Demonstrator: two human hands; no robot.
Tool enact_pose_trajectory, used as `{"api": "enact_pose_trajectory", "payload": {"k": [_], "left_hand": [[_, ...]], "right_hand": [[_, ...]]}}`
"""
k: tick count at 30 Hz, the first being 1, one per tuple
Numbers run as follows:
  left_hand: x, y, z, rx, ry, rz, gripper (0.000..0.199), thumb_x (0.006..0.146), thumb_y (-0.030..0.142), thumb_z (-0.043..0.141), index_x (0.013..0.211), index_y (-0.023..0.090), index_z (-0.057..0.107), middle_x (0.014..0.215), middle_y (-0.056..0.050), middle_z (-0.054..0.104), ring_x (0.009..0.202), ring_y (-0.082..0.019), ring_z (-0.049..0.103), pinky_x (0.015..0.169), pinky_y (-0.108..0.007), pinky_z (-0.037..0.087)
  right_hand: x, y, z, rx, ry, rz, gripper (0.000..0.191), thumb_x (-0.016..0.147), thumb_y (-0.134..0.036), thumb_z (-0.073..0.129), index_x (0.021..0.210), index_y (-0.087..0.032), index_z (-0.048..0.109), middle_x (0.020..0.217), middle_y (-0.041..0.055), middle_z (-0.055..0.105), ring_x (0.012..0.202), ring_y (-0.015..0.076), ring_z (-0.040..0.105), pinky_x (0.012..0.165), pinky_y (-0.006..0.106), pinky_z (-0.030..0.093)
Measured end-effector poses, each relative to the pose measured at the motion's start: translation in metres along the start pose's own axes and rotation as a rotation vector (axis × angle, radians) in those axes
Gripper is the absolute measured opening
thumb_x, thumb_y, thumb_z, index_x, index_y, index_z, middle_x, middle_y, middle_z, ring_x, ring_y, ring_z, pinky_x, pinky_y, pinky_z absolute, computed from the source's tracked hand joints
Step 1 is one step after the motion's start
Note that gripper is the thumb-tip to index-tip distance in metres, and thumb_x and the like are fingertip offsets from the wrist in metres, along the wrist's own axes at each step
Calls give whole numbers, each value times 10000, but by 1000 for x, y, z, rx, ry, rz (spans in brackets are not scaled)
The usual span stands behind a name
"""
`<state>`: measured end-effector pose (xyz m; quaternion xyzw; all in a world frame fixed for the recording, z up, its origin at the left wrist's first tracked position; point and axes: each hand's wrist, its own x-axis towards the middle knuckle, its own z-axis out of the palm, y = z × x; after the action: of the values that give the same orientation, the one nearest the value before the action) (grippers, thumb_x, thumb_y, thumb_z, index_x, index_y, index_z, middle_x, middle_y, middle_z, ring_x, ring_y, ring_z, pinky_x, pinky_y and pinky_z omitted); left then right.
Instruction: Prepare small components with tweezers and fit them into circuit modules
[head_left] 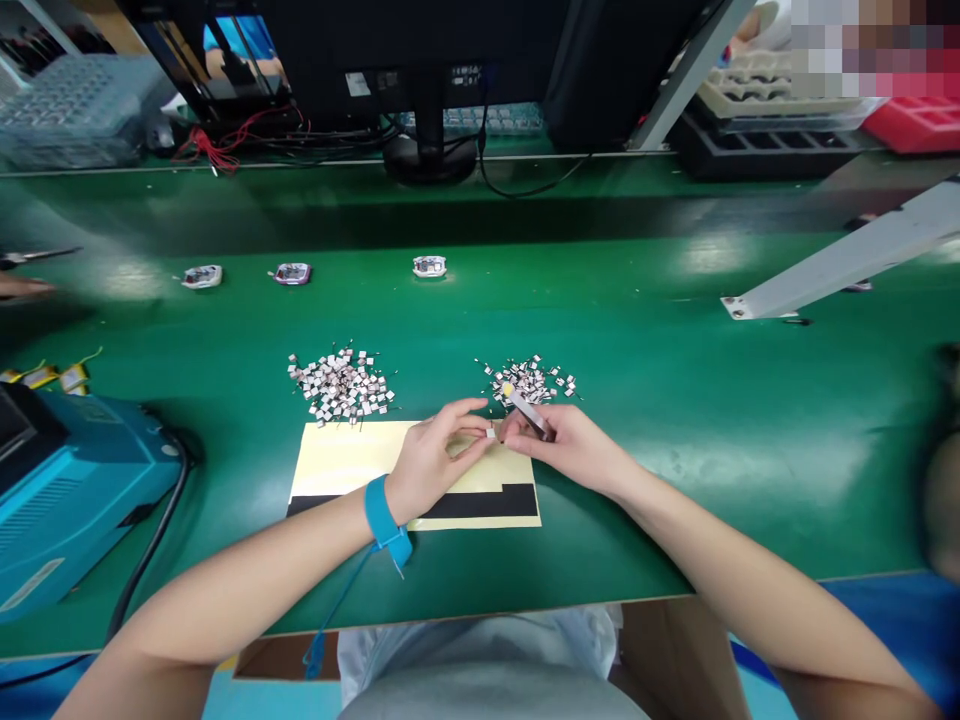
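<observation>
Pinching a tiny white part (pixel 490 433) in the left hand (pixel 429 455)
Right hand (pixel 566 442) just beside it, gripping a grey tool (pixel 531 414), yellow end (pixel 508 390) slanting forward-left.

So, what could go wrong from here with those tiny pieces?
The piece held in the left hand is tiny, so it might slip and be hard to find among the similar ones in the nearby right pile.

The right hand, holding a grey tool, is close beside that pile and could scatter it.

The cord from the wrist strap hangs past the table edge and might snag.
</observation>
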<state>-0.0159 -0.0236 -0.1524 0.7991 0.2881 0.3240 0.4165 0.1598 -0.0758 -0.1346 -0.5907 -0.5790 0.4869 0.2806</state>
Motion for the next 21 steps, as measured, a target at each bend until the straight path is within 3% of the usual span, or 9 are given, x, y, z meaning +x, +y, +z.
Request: {"api": "enact_pose_trajectory", "payload": {"k": [4,10,14,18,21], "left_hand": [[-1,3,-1,87,0,103,365,761,150,557,1098,186,424,842,-17,676,791,-112,642,738,-201,514],[-2,5,-3,136,6,153,366,771,158,542,1115,188,419,853,-18,684,787,-122,649,760,-221,514],[-3,3,-2,166,23,213,359,775,156,542,1111,188,418,863,-26,683,790,-126,650,758,-228,521],[-3,1,1,165,9,257,346,777,141,540,1100,170,421,874,-46,680,787,-125,651,735,-215,526],[-2,2,-1,162,0,261,321,784,149,534,1087,170,432,874,-46,679,795,-129,649,714,-211,526]], "right_hand": [[1,-2,10,200,55,13,249,736,-382,541,717,-134,548,646,0,498,612,111,440,546,214,323],[-1,-4,19,303,98,21,255,735,-392,541,698,-139,544,660,8,512,653,124,458,592,232,347],[-1,-3,19,275,97,34,248,732,-387,542,691,-143,546,635,-5,489,606,108,428,536,217,310],[0,-1,20,276,156,89,207,662,-331,618,652,-136,550,530,-47,410,481,65,304,462,207,218],[1,0,17,414,165,103,225,602,-298,681,579,-128,534,545,-34,478,505,67,374,498,209,274]]}}
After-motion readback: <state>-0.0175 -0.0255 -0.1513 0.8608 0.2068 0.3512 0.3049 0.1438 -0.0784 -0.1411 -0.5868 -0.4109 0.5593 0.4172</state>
